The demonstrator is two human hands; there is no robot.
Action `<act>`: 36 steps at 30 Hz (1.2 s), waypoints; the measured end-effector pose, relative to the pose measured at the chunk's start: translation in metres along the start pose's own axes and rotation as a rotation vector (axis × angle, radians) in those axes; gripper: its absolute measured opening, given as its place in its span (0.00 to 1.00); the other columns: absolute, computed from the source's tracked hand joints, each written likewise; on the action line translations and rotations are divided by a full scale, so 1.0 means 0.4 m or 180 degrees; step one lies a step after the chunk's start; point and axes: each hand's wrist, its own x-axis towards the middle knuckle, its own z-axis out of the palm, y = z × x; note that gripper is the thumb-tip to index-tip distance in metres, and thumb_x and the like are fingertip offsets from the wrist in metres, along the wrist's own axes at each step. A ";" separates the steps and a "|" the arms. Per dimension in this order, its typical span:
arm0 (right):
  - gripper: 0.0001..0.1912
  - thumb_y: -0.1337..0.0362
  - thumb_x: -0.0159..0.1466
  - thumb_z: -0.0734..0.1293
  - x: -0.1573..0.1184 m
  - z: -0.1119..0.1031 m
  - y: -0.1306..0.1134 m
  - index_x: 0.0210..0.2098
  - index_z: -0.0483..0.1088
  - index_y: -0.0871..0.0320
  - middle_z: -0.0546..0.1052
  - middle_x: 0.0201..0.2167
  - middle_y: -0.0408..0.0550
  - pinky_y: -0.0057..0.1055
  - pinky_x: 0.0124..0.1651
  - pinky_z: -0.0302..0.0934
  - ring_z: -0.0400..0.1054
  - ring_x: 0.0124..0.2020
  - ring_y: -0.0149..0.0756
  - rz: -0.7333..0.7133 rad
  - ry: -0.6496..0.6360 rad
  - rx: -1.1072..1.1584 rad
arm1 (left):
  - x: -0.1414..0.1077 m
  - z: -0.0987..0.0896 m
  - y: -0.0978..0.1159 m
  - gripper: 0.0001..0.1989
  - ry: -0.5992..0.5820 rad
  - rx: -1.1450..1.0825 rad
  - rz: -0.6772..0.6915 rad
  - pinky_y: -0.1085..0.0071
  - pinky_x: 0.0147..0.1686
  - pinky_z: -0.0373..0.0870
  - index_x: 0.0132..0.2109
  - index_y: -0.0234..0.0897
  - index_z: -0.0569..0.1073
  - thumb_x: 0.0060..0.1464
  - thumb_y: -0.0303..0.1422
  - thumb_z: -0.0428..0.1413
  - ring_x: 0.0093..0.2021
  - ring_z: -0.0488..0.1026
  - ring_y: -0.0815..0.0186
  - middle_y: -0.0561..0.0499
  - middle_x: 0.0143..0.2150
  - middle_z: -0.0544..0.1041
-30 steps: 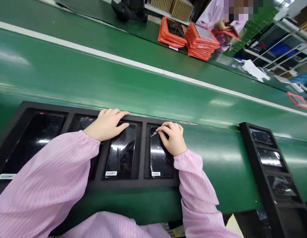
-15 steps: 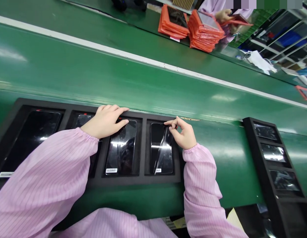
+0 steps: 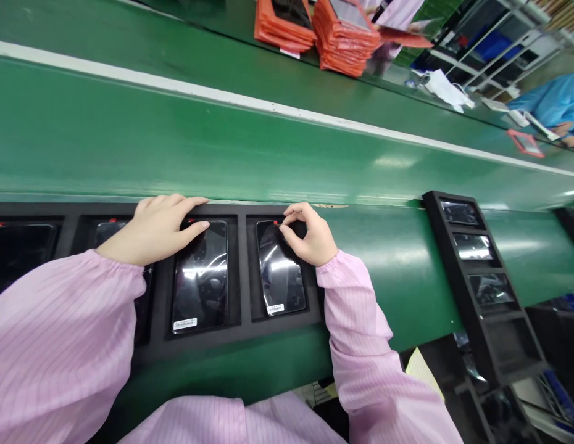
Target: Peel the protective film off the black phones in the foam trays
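Note:
A black foam tray lies in front of me, with dark glass screen panels in its compartments. My left hand rests over the tray's far side with thumb and index finger spread, holding nothing. Below its thumb lies a screen panel with a white barcode label. My right hand is pinched at the top of the rightmost screen panel, beside a red tab, on the edge of its clear film. The film looks flat over the glass; its pinched edge is mostly hidden by my fingers.
Another black tray with several panels stands to the right. Beyond the white strip are stacks of red-orange pouches. One person in pink is behind them; another in blue is at far right.
The clear film, folded diagonally back over the rightmost panel before, now lies over it. My right hand stays pinched at the panel's top. The view has shifted right; my left hand keeps its pose.

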 end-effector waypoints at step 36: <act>0.26 0.66 0.60 0.67 -0.029 0.011 -0.107 0.58 0.69 0.64 0.67 0.55 0.62 0.50 0.64 0.58 0.61 0.58 0.50 0.0825 -0.0019 -0.1038 | -0.022 0.032 0.067 0.33 0.0537 0.0075 0.0104 0.41 0.63 0.51 0.66 0.40 0.61 0.56 0.47 0.51 0.68 0.52 0.40 0.35 0.67 0.59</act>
